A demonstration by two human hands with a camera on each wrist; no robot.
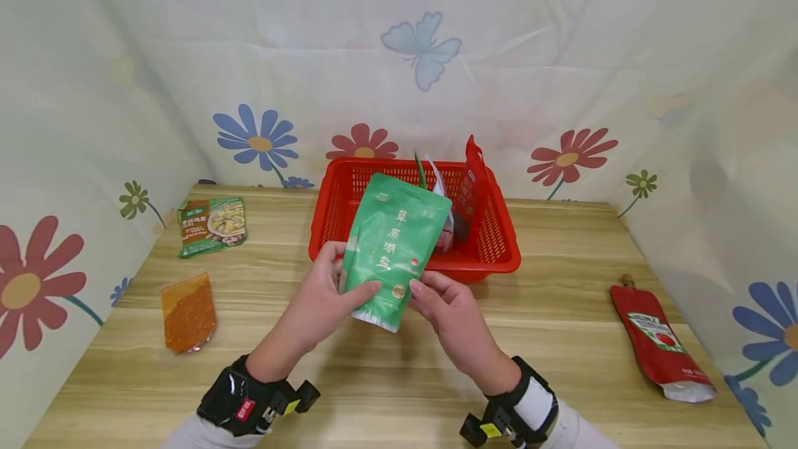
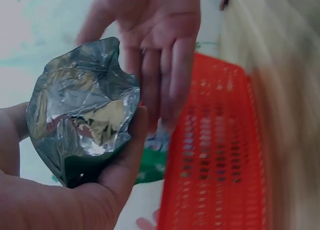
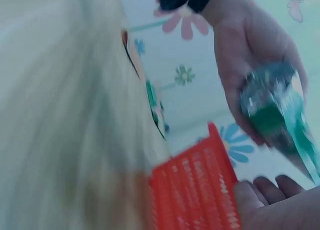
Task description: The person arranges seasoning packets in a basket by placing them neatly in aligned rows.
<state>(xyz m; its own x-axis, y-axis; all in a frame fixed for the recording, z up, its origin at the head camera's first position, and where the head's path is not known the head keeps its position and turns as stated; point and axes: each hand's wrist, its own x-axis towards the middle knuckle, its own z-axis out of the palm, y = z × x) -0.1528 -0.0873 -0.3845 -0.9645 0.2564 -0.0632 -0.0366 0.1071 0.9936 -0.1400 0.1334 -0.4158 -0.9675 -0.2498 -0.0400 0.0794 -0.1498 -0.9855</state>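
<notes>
Black wrist strap (image 1: 231, 393) nearest, behind the left hand (image 1: 318, 303), its fingers gripping the green pouch (image 1: 397, 248) low on the left (likely soft, slick, weighty; hold both lower edges), red basket (image 1: 506, 244) beyond, right hand (image 1: 454, 319), fingers loosely extended, at the pouch's lower right.

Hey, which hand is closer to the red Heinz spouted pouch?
The right hand. It is beside the green foil pouch, left of the red Heinz spouted pouch; the left hand, farther left, grips the green foil pouch.
</notes>
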